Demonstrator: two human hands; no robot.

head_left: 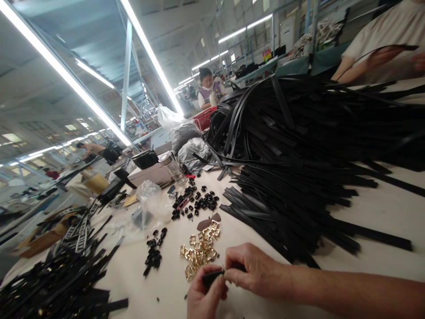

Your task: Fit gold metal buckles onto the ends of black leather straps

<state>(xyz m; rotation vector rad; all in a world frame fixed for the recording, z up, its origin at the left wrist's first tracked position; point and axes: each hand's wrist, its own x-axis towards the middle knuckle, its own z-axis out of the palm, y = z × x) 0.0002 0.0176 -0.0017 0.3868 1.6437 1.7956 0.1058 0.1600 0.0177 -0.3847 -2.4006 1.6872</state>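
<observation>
Black strap end [212, 277] gripped by the left hand [204, 296], and close beside it the right hand [258, 271] pinches black material [239, 267] too! Gold buckles [201, 249] lie just beyond the left hand, black straps [282, 190] heaped beyond the right.

The left hand [205, 294] and right hand [254, 272] cover most of a black strap [212, 277]; a glint [223, 269] between them is too small to identify. The bottom edge crops the left hand, the right edge the right forearm [348, 287]. A co-worker [375, 35] is cut off top and right; the lower-left strap heap [36, 283] is blurred.
</observation>
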